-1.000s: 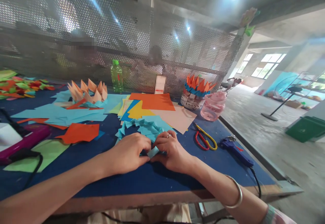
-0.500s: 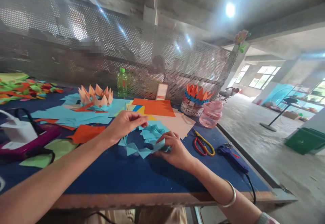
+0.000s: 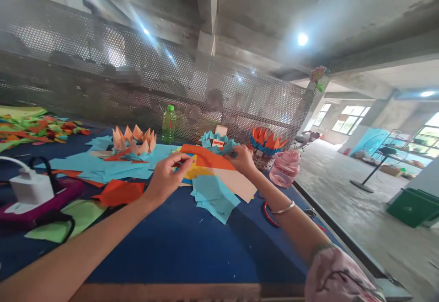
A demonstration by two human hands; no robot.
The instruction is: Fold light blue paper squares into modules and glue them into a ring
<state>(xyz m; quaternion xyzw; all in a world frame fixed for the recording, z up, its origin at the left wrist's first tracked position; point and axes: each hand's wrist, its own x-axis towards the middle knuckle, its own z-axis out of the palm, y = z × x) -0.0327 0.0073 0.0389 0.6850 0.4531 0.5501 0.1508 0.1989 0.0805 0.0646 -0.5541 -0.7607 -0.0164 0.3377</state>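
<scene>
My right hand reaches to the far side of the table and grips the edge of a ring of folded light-blue paper. My left hand hangs just above a yellow sheet, its fingertips pinched together. Whether thin paper sits in that pinch is hidden. Close by lie an orange sheet and a peach sheet. A loose stack of light-blue paper squares rests on them, between my hands and nearer to me.
A peach paper crown and cut blue sheets lie left on the dark blue table. Ahead stand a green bottle, an orange-and-blue paper model in a woven basket, and a pink jar. Red-handled scissors lie under my right forearm.
My right hand has carried the blue paper ring away to the far side of the table. The light-blue stack now shows near me. My left hand has moved forward, and the view has tilted upward.
</scene>
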